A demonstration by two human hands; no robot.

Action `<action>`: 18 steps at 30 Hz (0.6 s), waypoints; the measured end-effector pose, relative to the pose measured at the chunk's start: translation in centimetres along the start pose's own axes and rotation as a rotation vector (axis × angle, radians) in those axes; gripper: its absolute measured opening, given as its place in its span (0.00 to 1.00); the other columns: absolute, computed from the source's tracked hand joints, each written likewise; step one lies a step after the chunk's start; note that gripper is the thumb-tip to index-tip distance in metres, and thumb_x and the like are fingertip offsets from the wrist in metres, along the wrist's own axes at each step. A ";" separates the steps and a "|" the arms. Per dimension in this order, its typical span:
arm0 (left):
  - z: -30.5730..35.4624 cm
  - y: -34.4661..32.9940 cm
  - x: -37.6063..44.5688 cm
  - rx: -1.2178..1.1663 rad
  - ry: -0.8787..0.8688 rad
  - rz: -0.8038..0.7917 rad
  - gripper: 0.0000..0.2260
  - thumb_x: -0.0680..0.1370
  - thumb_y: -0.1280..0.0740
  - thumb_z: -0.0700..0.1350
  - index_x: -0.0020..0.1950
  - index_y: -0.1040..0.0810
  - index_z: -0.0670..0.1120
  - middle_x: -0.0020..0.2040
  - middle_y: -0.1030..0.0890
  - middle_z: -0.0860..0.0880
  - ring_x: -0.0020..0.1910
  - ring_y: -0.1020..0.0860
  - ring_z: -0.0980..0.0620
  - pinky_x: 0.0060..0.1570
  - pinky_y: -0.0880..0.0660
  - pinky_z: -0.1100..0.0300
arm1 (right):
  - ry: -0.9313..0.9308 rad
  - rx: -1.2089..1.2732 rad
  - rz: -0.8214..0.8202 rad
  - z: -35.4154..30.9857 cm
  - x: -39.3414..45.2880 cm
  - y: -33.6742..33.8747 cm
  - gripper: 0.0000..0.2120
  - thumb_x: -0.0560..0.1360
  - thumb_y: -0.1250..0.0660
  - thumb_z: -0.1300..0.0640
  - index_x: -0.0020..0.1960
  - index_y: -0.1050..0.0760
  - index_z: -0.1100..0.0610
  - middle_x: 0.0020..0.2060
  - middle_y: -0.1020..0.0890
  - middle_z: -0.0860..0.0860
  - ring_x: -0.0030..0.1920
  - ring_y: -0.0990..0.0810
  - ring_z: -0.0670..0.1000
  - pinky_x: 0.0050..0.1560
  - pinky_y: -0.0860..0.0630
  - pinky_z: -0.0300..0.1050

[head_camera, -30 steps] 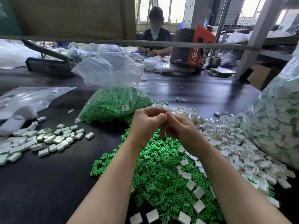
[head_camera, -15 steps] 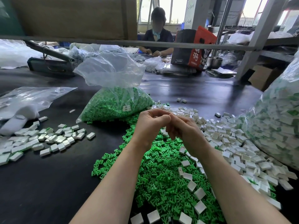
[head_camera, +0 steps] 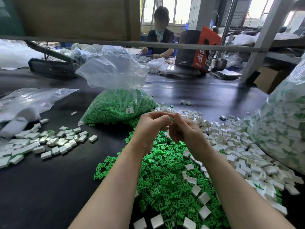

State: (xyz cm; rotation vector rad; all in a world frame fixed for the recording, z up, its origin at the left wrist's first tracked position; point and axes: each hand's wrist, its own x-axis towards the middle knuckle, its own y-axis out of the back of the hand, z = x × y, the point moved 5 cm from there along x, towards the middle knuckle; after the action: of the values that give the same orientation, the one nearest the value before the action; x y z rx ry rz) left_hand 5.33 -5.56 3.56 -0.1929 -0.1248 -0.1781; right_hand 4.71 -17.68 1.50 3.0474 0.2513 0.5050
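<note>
**Two hands pinching one piece over the green heap**

My left hand (head_camera: 151, 125) and right hand (head_camera: 186, 133) meet fingertip to fingertip. Both pinch a green-and-white piece (head_camera: 172, 120), held clear above the green parts (head_camera: 165, 171), I judge so its halves press together without snagging. White shells (head_camera: 231, 141) crowd the right. The dark table (head_camera: 49, 187) on the left, near the sorted pieces (head_camera: 49, 141), offers room to set it down.

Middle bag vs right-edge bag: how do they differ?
The middle bag holds only green pieces; the right bag holds white pieces with green showing. The middle bag is smaller, its slack top standing open; the right bag bulks larger and runs out of frame. Both are clear plastic on the dark table.
</note>
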 end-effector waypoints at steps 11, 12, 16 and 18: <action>0.0 3.8 0.6 0.170 0.088 0.049 0.05 0.75 0.32 0.37 0.42 0.18 0.45 0.39 0.15 0.48 0.41 0.19 0.51 0.41 0.23 0.60 | -0.076 -0.072 0.095 0.1 0.2 0.8 0.25 0.83 0.46 0.48 0.33 0.25 0.58 0.25 0.25 0.54 0.26 0.29 0.49 0.30 0.33 0.38; 0.0 5.4 0.7 0.255 0.089 0.109 0.03 0.74 0.30 0.39 0.42 0.18 0.45 0.39 0.15 0.48 0.41 0.18 0.51 0.39 0.23 0.60 | -0.077 -0.088 0.114 0.1 0.2 1.1 0.25 0.83 0.46 0.48 0.32 0.24 0.57 0.25 0.25 0.52 0.26 0.30 0.48 0.29 0.33 0.38; -0.1 12.4 0.1 0.610 0.101 0.437 0.02 0.70 0.28 0.42 0.37 0.16 0.45 0.36 0.16 0.46 0.40 0.18 0.47 0.42 0.20 0.53 | -0.097 -0.147 0.191 0.1 0.3 2.4 0.25 0.83 0.44 0.49 0.31 0.24 0.55 0.23 0.26 0.50 0.24 0.30 0.48 0.27 0.33 0.38; 0.1 14.8 -0.5 0.830 0.124 0.555 0.03 0.69 0.27 0.44 0.36 0.17 0.48 0.36 0.16 0.48 0.42 0.18 0.46 0.44 0.22 0.54 | -0.128 -0.175 0.248 0.2 0.3 3.1 0.24 0.83 0.44 0.50 0.33 0.24 0.58 0.23 0.26 0.51 0.24 0.29 0.50 0.24 0.33 0.36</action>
State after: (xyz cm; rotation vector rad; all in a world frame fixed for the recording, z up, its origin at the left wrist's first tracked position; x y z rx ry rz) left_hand 7.63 8.86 0.89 0.6097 -0.0107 0.4180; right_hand 5.54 -20.69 1.57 2.9359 -0.1693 0.3200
